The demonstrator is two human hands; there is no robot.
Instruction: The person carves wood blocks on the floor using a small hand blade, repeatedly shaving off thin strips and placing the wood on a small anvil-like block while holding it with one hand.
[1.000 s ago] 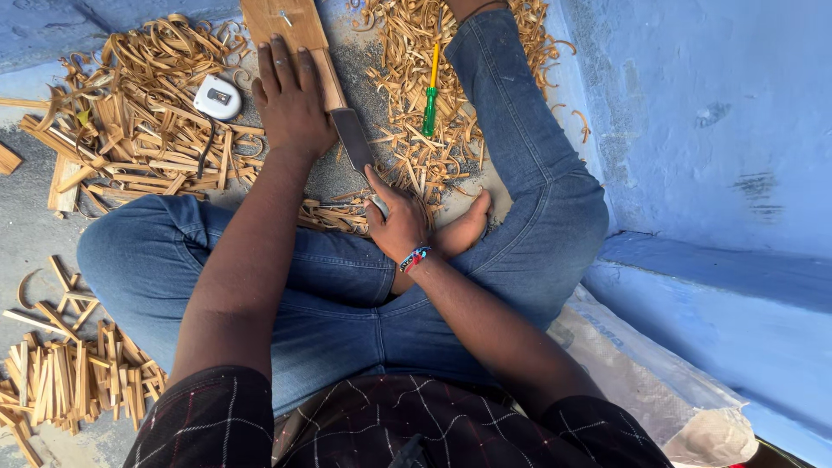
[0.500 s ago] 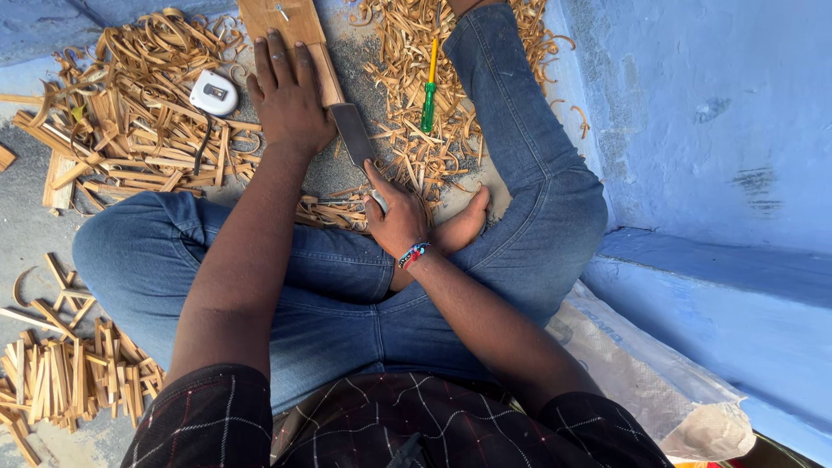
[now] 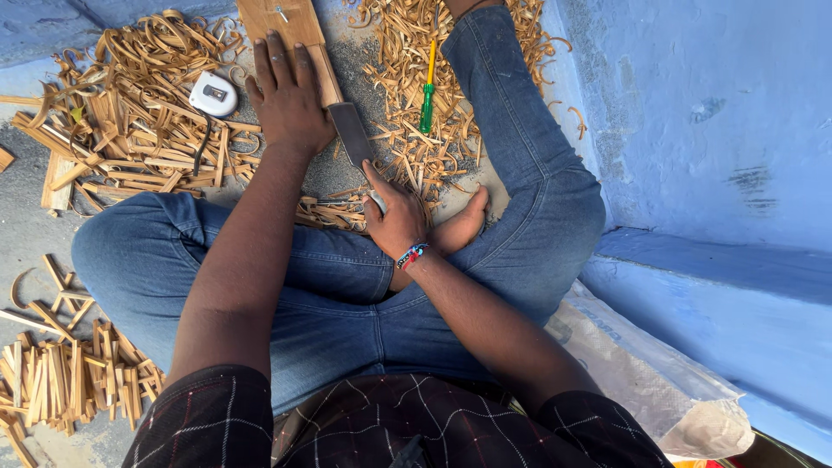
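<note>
Knife (image 3: 354,132) lies slanted on the floor between the legs, blade pointing up and away toward the board (image 3: 290,35). R hand (image 3: 397,217) is clenched on its handle, thumb stretched along the top; handle itself mostly hidden under the fingers. Wrist has a red/blue band (image 3: 411,256).

Nearest cam: dark checked shirt (image 3: 364,425), then crossed legs in jeans (image 3: 347,295), bare foot (image 3: 459,227) touching the R hand's outer side. White sack (image 3: 641,373) lies just beside the R thigh, against the blue wall (image 3: 711,130).

Lower left, well apart from the hands: stack of short cut wood strips (image 3: 69,381) on the grey floor (image 3: 26,234).

L arm reaches forward over the L knee. L hand (image 3: 286,95) lies flat, fingers spread, pressing on the near end of the board; not grasping, just palm-down on it. Blade tip sits just beside that hand, at the board's R edge. Can't tell if blade is biting into the wood or only resting against it.

Further out: white tape measure (image 3: 213,94) just L of the L hand, sitting on a big heap of curled shavings (image 3: 130,130). Screwdriver (image 3: 427,87), yellow shaft w/ green handle, lies on a 2nd heap of shavings beside the R leg, near the blade but apart from it.
</note>
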